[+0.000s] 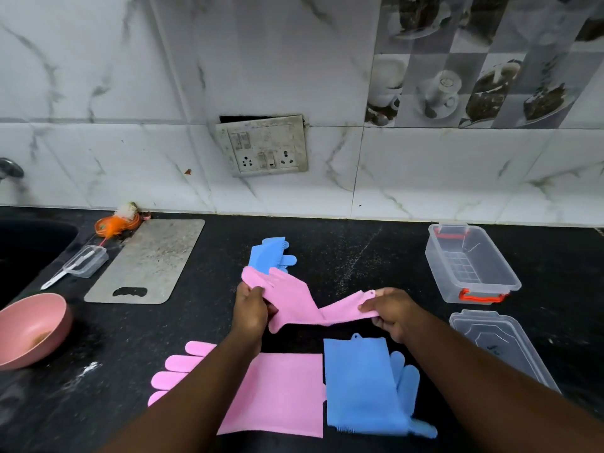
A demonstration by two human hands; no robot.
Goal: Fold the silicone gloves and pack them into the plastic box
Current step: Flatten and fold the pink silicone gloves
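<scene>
- Pink silicone stretches between two bare hands above a black speckled worktop (376,256): the held pink glove (294,299) hangs twisted at its middle, finger end to the left, cuff end to the right.
- The left hand (250,308) has its fingers closed around the glove's finger end; the right hand (390,310) pinches the cuff edge, beside a small hanging tab.
- Just behind the held glove, a blue glove (269,253) lies bunched on the worktop, its bristled face partly showing.
- Nearer the camera, a second pink glove (287,393) lies flat, fingers pointing left, partly hidden under the left forearm.
- Touching its right edge, a second blue glove (359,387) lies doubled over, fingers poking out on the right and bristles visible at the bottom.
- The clear plastic box (470,266), with red latches at both ends, stands open and holds no glove, well to the right of the hands.
- Its clear lid (496,341) lies on the worktop just in front of the box.
- At left sit a grey cutting board (147,259), a small clear container (86,261) and a pink bowl (31,328) near the edge of a dark sink (29,246).
- A switch and socket plate (261,145) is set in the marble-patterned wall tiles behind.
</scene>
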